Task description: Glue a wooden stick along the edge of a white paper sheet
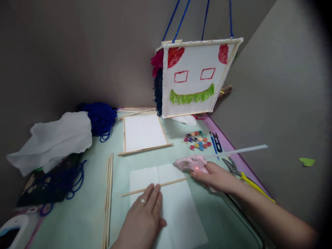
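My left hand (pixel 147 211), a ring on one finger, lies flat with its fingertips on a thin wooden stick (pixel 173 182). The stick lies slantwise across a creased white paper sheet (pixel 181 211). My right hand (pixel 218 176) is wrapped round a pink glue gun (pixel 190 162), whose red light is lit. A long clear glue stick (pixel 246 149) sticks out of its back. The gun's nozzle points left, above the sheet's upper edge. Farther back lies a white panel (pixel 144 133) with wooden sticks along its edges.
A decorated white box (pixel 192 76) hangs on blue cords at the back. Paint pots (pixel 198 140), a cutter (pixel 217 141) and yellow-handled pliers (pixel 255 186) lie right. Left are loose sticks (pixel 108 200), white cloth (pixel 62 135) and blue yarn (pixel 100 117).
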Available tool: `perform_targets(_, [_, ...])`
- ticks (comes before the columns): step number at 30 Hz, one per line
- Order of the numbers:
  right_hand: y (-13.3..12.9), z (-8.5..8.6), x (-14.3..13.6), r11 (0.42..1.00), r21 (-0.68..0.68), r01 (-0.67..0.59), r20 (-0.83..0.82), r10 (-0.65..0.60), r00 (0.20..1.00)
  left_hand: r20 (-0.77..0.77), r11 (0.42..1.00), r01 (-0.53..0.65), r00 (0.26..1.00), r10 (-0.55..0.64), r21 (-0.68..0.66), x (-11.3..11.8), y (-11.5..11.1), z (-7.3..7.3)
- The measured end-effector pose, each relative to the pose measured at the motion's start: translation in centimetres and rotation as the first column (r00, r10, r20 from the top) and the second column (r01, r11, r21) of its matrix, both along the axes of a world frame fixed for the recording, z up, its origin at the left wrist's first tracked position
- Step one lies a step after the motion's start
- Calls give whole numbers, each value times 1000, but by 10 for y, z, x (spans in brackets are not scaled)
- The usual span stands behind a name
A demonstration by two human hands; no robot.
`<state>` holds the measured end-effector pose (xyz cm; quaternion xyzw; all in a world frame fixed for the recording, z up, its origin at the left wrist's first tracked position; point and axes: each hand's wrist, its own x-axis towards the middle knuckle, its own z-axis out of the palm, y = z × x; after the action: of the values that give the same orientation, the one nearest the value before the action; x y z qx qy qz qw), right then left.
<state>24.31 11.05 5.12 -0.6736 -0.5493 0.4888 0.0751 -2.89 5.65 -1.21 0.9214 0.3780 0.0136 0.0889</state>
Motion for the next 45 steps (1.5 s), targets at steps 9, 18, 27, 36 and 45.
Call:
perform_targets(9, [3, -8, -3, 999, -22, 31, -23, -32, 999, 56, 1000, -6, 998, 5, 1, -2, -2, -4])
perform_targets(18, [1, -4, -4, 999, 6, -49, -4, 49, 999, 9, 998, 33, 999, -33, 54, 0, 1, 4])
perform_targets(27, [-2, 27, 1, 956, 190, -221, 205, 182, 962, 8, 999, 6, 1000, -6, 37, 1, 0, 2])
perform_targets(36, [5, 29, -6, 936, 191, -296, 258, 244, 935, 31, 1000, 13, 999, -13, 12, -1, 1, 5])
perform_targets(45, [13, 3, -4, 999, -30, -30, 84, 32, 996, -2, 999, 30, 1000, -30, 17, 1, 1, 4])
